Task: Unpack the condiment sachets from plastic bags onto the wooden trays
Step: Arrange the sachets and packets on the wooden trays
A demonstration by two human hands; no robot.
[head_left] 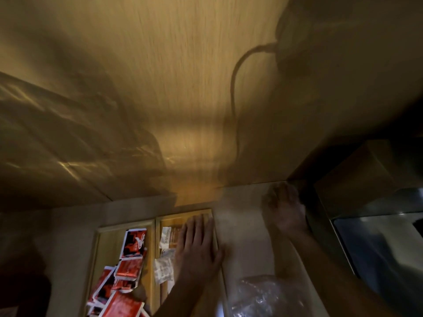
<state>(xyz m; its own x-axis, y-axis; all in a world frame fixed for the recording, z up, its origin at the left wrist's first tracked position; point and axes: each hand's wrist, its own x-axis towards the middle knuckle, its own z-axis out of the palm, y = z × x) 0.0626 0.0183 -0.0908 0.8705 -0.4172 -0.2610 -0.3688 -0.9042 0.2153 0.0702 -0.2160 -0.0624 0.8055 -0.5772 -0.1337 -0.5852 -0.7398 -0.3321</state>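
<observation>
A dim wooden wall (183, 76) is seen above two wooden trays: red sachets (131, 259) in the left tray (100, 243), clear packets (163, 268) in the right tray (183, 215). The left hand (198, 250) is laid flat there, fingers spread; the right hand (285, 209) is blurred, its fingers unreadable.

Food-service counter: wooden trays (128, 227) of ketchup sachets (134, 243) beside steel unit (343, 248).

Whole frame motion-blurred; right hand (283, 209) is smeared, its fingers (280, 191) not separable, so contact with the tabletop (247, 236) cannot be judged. Left hand (196, 248) covers the right part of the right wooden tray (183, 213), hiding what lies beneath; print on the pale sachets (163, 268) unreadable. Bottom edge cuts off the red sachets (128, 271), the left tray (103, 236), both forearms and the clear plastic bag (263, 296).
</observation>
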